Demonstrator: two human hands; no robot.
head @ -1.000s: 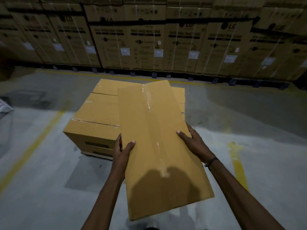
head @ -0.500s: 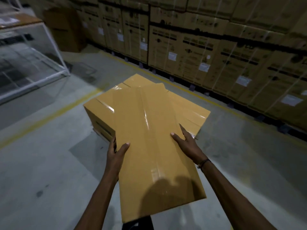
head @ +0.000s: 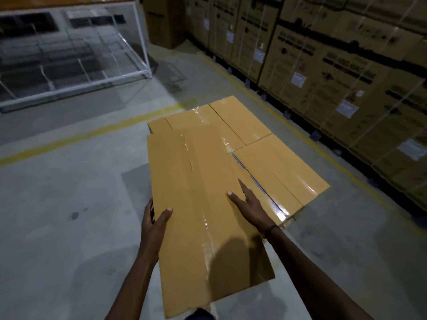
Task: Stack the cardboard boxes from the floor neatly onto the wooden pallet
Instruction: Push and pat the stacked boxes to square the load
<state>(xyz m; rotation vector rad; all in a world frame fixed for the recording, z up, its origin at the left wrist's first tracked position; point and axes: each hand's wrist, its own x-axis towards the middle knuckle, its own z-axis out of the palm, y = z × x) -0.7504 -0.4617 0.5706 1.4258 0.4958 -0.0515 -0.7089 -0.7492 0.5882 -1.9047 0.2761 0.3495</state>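
Note:
I carry a long tan cardboard box with clear tape down its top, held in front of me above the floor. My left hand grips its left edge, thumb on top and fingers down the side. My right hand holds its right edge, thumb and forefinger lying on the top. Beyond it, several like boxes lie flat in one layer, close together. The carried box's far end overlaps that layer. Only a sliver of the wooden pallet shows under the layer's near right corner.
A wall of tall strapped cartons runs along the right, behind a yellow floor line. A white wire cage stands at the back left beyond another yellow line. Bare grey concrete floor lies to my left.
My view has swung around the stack, which now lies ahead and to the right. The carried box has come nearer to the layer and over its near left part. Both hands keep their hold.

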